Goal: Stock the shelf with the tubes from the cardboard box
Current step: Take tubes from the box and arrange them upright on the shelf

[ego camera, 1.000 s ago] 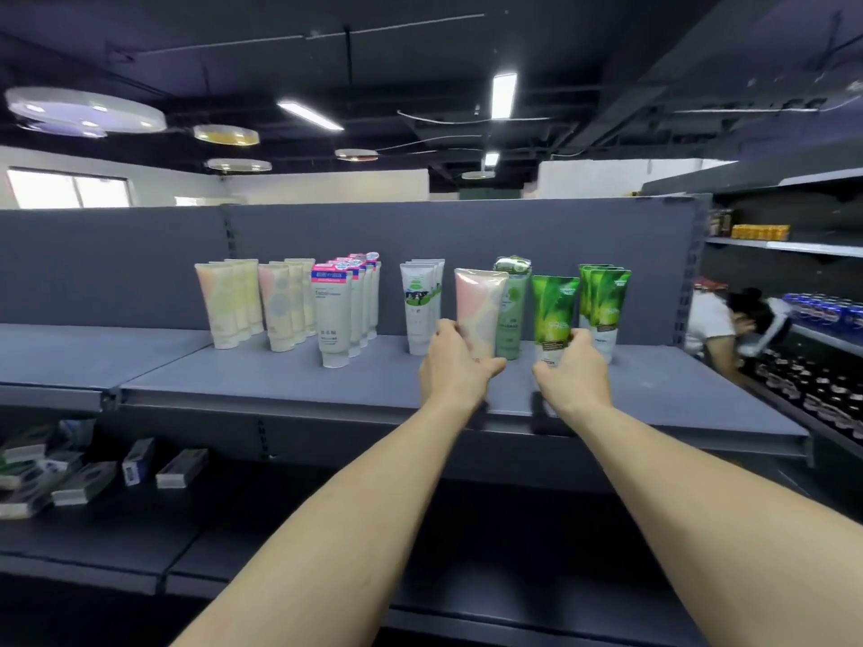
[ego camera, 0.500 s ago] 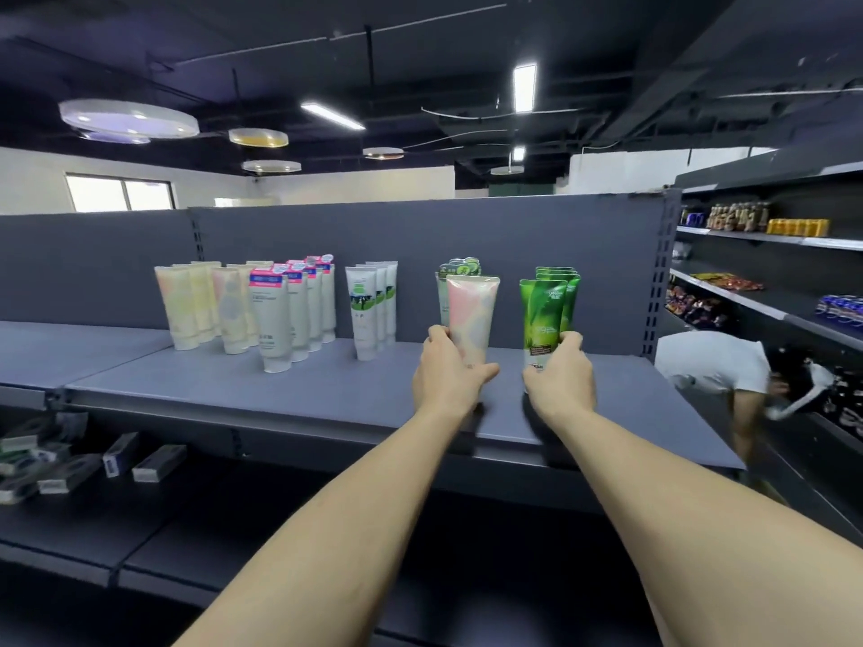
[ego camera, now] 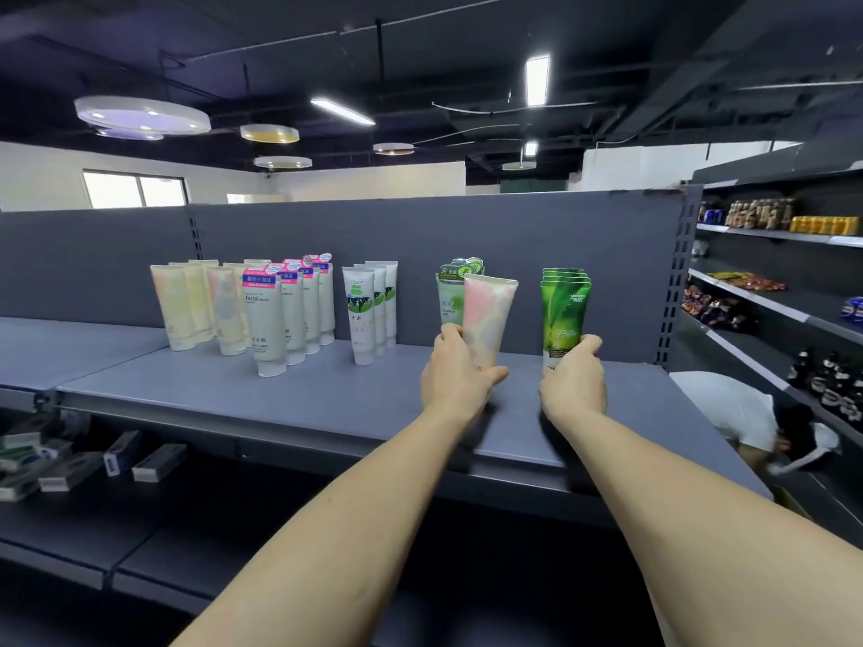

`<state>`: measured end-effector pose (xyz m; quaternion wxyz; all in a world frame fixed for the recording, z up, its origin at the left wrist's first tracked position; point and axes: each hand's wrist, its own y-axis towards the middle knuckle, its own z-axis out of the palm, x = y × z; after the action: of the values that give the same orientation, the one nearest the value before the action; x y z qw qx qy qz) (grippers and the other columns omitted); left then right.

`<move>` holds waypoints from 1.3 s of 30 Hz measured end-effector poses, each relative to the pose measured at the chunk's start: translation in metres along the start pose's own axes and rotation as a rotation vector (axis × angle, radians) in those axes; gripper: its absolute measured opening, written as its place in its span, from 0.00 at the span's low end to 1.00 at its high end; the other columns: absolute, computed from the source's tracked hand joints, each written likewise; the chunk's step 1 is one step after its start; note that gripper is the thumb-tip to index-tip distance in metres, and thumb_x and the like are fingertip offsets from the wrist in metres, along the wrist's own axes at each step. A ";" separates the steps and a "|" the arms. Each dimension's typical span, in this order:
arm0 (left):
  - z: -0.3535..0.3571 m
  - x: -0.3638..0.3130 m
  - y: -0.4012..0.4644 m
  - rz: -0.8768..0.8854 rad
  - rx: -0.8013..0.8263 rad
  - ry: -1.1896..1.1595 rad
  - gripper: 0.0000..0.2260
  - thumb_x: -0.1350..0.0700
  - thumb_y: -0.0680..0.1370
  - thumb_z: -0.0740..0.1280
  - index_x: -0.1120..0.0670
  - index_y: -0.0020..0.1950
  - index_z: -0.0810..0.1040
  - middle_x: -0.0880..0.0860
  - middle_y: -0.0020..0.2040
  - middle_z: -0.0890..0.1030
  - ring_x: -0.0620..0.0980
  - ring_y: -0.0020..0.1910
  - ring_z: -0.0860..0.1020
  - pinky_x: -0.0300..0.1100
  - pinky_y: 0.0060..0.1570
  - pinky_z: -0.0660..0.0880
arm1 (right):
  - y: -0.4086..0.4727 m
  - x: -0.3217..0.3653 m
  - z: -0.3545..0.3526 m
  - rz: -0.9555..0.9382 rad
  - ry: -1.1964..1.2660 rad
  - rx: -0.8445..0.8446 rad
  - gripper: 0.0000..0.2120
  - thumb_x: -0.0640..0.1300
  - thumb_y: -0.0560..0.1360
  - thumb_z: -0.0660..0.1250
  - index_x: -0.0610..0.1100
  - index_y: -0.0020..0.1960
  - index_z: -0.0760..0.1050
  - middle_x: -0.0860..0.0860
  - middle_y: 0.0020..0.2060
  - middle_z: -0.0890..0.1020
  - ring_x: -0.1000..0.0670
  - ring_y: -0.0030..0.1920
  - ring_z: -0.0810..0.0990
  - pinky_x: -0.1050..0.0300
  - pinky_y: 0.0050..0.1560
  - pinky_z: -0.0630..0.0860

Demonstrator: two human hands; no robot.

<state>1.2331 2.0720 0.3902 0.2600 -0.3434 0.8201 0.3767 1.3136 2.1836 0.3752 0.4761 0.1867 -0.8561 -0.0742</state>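
My left hand [ego camera: 460, 378] grips the base of a pale pink tube [ego camera: 488, 315] standing cap-down on the grey shelf [ego camera: 327, 399], in front of pale green tubes [ego camera: 450, 296]. My right hand [ego camera: 576, 382] grips the base of a bright green tube [ego camera: 562, 315], the front one of a row of like tubes [ego camera: 565, 275]. Further left on the shelf stand white tubes with a cow picture [ego camera: 369, 310], white tubes with pink labels [ego camera: 280, 315] and pale yellow-pink tubes [ego camera: 187, 305]. The cardboard box is out of view.
The shelf's grey back panel [ego camera: 513, 235] rises behind the tubes. A lower shelf at left holds small boxes [ego camera: 84, 464]. At right a person in a white top [ego camera: 742, 413] bends down by another shelving unit with bottles and packets [ego camera: 766, 287].
The view has swung right, so the tubes sit further left in frame. Both hands keep their hold on the pink and the green tube, which stand a little wider apart.
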 end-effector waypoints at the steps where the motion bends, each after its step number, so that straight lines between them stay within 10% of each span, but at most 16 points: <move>1: 0.000 -0.001 0.001 0.004 -0.001 -0.002 0.27 0.48 0.69 0.77 0.55 0.59 0.66 0.51 0.57 0.76 0.55 0.55 0.76 0.47 0.48 0.72 | 0.000 0.000 0.001 0.003 -0.007 -0.005 0.19 0.33 0.76 0.65 0.40 0.62 0.59 0.39 0.56 0.77 0.35 0.53 0.78 0.43 0.49 0.76; 27: -0.066 0.030 -0.029 -0.084 -0.086 -0.024 0.28 0.46 0.69 0.77 0.54 0.60 0.67 0.51 0.57 0.76 0.55 0.54 0.77 0.48 0.49 0.74 | -0.038 0.037 0.001 0.086 0.131 -0.202 0.29 0.43 0.73 0.74 0.38 0.68 0.63 0.39 0.68 0.68 0.36 0.68 0.67 0.41 0.60 0.70; 32: -0.095 0.043 -0.052 -0.131 -0.155 0.007 0.29 0.47 0.70 0.77 0.55 0.62 0.67 0.52 0.61 0.76 0.55 0.59 0.77 0.49 0.53 0.74 | -0.084 0.067 0.016 -0.216 0.084 0.084 0.15 0.49 0.78 0.66 0.45 0.62 0.71 0.46 0.61 0.74 0.42 0.61 0.75 0.50 0.53 0.72; 39: -0.158 0.079 -0.087 -0.193 -0.277 0.098 0.29 0.44 0.69 0.76 0.53 0.63 0.68 0.50 0.58 0.77 0.53 0.57 0.78 0.49 0.49 0.75 | -0.155 0.098 0.049 -0.501 -0.133 0.392 0.23 0.57 0.81 0.58 0.47 0.72 0.70 0.47 0.68 0.73 0.43 0.67 0.71 0.47 0.60 0.73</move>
<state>1.2231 1.8747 0.3897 0.2049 -0.4708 0.7353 0.4423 1.2647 2.0003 0.3786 0.3413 0.4745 -0.8107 -0.0350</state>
